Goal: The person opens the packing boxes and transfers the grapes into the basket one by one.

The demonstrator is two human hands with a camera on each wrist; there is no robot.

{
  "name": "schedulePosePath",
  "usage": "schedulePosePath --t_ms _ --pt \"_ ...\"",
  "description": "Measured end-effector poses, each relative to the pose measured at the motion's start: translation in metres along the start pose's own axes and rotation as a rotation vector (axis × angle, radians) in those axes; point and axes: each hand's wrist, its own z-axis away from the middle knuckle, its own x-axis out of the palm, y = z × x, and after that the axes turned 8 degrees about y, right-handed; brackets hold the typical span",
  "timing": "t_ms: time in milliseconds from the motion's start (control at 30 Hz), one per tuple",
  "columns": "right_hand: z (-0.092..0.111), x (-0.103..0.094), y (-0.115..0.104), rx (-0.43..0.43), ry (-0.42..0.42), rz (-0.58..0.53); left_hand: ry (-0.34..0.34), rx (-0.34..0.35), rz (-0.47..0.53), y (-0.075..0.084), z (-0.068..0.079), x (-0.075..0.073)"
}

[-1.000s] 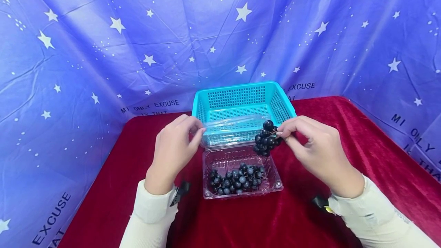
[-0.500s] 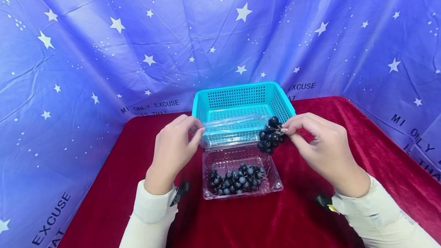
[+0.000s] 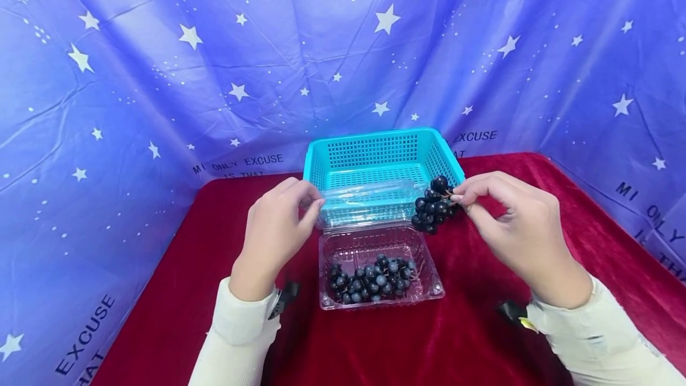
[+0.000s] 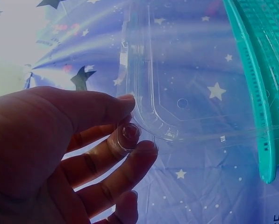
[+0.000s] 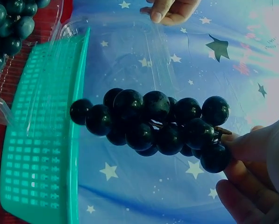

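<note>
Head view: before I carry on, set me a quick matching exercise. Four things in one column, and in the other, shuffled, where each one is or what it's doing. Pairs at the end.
Column one
1. Left hand
2. Turquoise basket
3. Right hand
4. Grapes not in hand

Column two
A. In the base of the clear container
B. Holds up a dark bunch
C. Pinches the clear lid
D. Beyond the container, on the red cloth

Pairs: 1-C, 2-D, 3-B, 4-A
</note>
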Motion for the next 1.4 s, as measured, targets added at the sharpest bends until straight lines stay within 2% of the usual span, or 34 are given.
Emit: schedulePosePath --t_ms 367,567,867,1167,1400 --pt "-0.010 -0.001 0.004 -0.005 -0.002 0.064 -0.010 0.005 0.007 0.000 0.001 0.002" --pt "-0.019 0.000 0.010 0.006 -0.032 0.101 -0.004 0.003 0.007 -0.001 0.002 0.002" --pt "-0.031 -0.002 0.006 0.053 -0.018 0.092 -0.002 0.002 0.008 -0.001 0.001 0.001" --pt "-0.031 -0.004 0.008 0.042 -0.026 0.108 -0.002 0.002 0.004 -0.001 0.001 0.000" --pt "-0.028 -0.009 0.021 0.058 -0.030 0.125 -0.021 -0.003 0.006 0.000 0.001 0.001"
